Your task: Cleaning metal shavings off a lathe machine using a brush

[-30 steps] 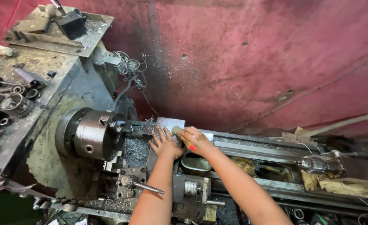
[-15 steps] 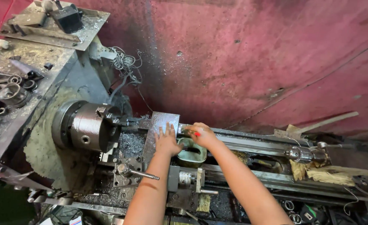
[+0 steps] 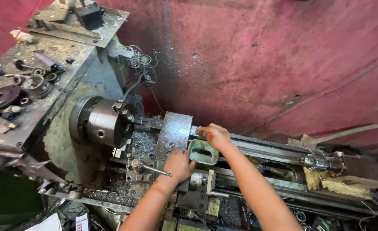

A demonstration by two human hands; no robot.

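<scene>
Left hand [image 3: 179, 164] rests flat on the steel plate [image 3: 171, 134]; right hand [image 3: 214, 136] pinches its far-right corner, beside the lathe chuck [image 3: 105, 122].

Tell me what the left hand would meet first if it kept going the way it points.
Likely the flat metal plate on the carriage: the left hand points up along it, fingers already at its near edge. Depth is unclear.

Left hand [image 3: 179, 164] withdrew (from plate [image 3: 174, 132]).
</scene>
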